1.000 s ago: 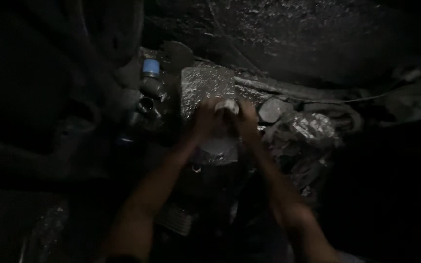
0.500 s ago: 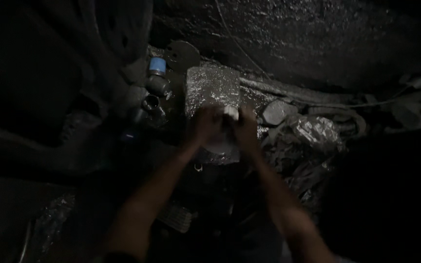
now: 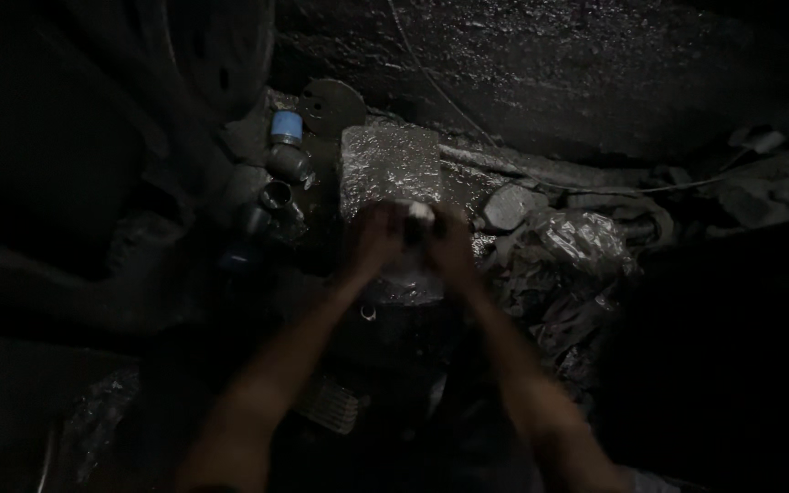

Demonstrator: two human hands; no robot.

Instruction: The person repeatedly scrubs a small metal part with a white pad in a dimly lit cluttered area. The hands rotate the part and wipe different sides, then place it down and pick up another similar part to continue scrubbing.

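Observation:
The scene is very dark. My left hand [image 3: 374,239] and my right hand [image 3: 449,245] are pressed together in the middle of the view, both closed around a small pale object [image 3: 419,213] that shows between the fingertips. Right below the hands lies a shiny wet-looking surface [image 3: 399,283]. Behind them stands a glistening grey block [image 3: 390,164]. What the pale object is cannot be made out.
A blue-capped cylinder [image 3: 286,128] and dark round metal parts [image 3: 278,196] stand to the left. A round disc [image 3: 332,105] leans behind. Crumpled plastic sheeting [image 3: 577,246] and stones [image 3: 513,205] lie to the right. A thin cable [image 3: 614,190] runs along the dark rough wall [image 3: 550,73].
The hands stay pressed together on the pale object. The view has shifted slightly, so the hands sit a little lower and more to the right.

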